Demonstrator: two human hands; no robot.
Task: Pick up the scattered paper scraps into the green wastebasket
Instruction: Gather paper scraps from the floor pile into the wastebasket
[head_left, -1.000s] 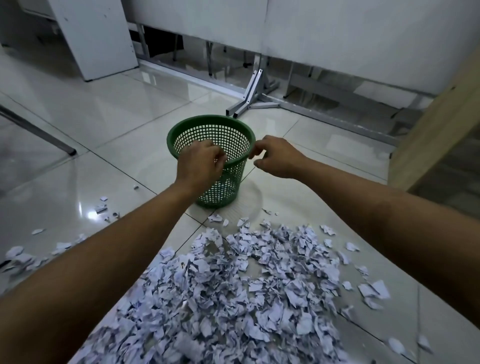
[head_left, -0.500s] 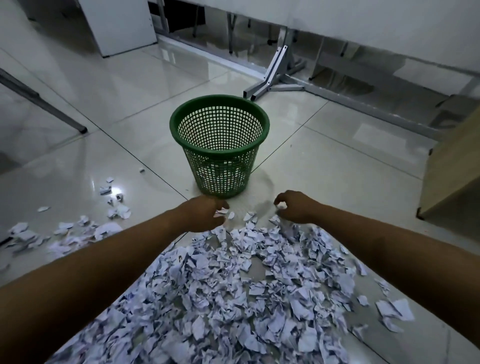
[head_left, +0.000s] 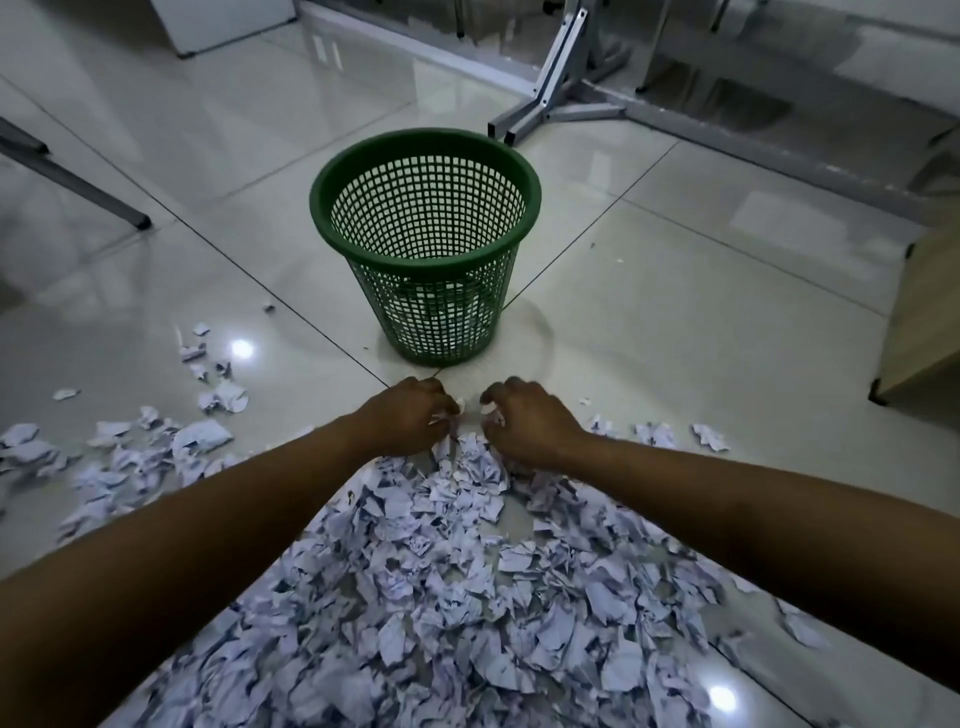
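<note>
The green wastebasket stands upright on the glossy tiled floor, a little beyond the two hands. Through its mesh wall some white scraps are visible at the bottom.

The big pile of paper scraps lies on the floor between the two forearms and spreads toward the camera. Its far edge is near the basket but does not touch it.

The left hand is at the far edge of the pile, palm down, with its fingers curled around some scraps; white paper shows between the fingertips. The right hand is just beside it, also palm down, with curled fingers closed on scraps at the same edge. The two hands are close together but apart, with a small gap between them.

A smaller group of loose scraps lies to the left of the left forearm, and a few single pieces lie to the right of the right hand.

Behind the basket is a grey metal stand foot. At the right edge is a wooden cabinet corner.
</note>
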